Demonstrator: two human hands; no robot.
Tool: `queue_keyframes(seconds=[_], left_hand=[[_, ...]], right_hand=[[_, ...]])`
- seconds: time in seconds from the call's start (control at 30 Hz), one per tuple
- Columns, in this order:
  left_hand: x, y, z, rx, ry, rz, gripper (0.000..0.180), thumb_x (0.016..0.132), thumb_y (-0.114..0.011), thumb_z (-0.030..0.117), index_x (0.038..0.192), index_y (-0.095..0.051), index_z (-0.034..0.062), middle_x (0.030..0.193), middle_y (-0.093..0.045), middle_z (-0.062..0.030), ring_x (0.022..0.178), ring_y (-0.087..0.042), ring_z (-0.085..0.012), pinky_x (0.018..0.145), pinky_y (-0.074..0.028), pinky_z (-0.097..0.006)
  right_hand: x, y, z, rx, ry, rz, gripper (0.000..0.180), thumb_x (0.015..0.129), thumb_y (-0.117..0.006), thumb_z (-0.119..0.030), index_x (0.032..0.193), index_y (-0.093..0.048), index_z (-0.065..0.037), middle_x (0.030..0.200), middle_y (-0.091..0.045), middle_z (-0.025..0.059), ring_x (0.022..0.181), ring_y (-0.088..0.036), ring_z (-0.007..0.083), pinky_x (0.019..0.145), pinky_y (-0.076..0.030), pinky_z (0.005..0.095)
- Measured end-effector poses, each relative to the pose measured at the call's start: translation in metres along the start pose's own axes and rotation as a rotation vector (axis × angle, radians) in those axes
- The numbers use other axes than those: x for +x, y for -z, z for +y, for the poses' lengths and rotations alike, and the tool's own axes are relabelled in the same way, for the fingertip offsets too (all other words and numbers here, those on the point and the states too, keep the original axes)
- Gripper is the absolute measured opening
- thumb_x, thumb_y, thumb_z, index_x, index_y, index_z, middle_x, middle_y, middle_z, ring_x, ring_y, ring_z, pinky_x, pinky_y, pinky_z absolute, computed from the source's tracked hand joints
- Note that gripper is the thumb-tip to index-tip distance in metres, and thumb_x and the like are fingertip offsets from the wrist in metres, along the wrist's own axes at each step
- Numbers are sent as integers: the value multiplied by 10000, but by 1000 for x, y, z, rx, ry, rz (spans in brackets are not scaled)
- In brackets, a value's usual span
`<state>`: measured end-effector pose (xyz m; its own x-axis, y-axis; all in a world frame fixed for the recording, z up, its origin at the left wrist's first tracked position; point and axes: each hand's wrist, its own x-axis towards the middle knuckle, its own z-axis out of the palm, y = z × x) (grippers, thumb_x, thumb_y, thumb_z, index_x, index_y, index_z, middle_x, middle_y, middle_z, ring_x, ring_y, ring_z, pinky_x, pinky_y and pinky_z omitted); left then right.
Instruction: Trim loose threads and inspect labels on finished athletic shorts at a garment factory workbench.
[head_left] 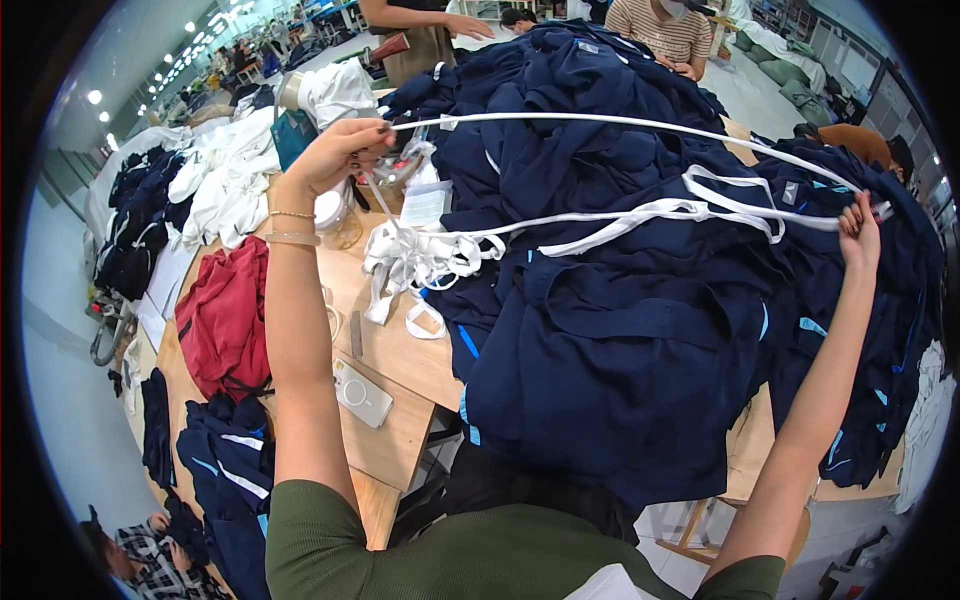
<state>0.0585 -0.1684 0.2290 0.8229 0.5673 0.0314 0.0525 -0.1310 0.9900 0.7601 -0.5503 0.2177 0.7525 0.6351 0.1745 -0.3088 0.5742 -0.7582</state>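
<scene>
A long white drawstring (pixel 600 119) is stretched between my raised hands, bowing over the pile of navy garments (pixel 600 330). My left hand (pixel 340 155) pinches one part of it at the upper left, and a strand hangs down toward a tangled heap of white drawstring (pixel 425 258) on the table. Far out to the right, my right hand (pixel 860 235) is closed around the cord, with a short end poking out past the fingers. A second strand runs back from that hand across the garments. Some loops of it lie on the navy cloth.
On the wooden table (pixel 400 360) lie a phone (pixel 362 393), a clear jar (pixel 340 225) and a small grey strip (pixel 356 334). A red garment (pixel 225 320) and white cloth (pixel 230 185) rest at left. Two people work beyond the pile; another is at lower left.
</scene>
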Motion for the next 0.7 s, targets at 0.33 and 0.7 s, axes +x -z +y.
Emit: queue_keyframes(seconds=[0.33,0.7], left_hand=[[3,15,16,-158,-418,542,195,991,-560,203,989,-617,16,665,-400,65,572,-309,-28,506,-251,-214],[51,-213,144,129,-588,-55,238,957,-596,182,950,-704,-31,708,-618,-8,619,-502,-58,570,-392,-178]], right_hand=[[12,28,29,-516,65,227,195,943,-647,-256,1031,-653,-82,610,-400,-75,444,-266,23,405,-176,210],[-198,-304,128,-270,-25,-762,444,983,-544,-339,1304,-570,-33,1114,-698,61,487,-235,6,434,-163,199]])
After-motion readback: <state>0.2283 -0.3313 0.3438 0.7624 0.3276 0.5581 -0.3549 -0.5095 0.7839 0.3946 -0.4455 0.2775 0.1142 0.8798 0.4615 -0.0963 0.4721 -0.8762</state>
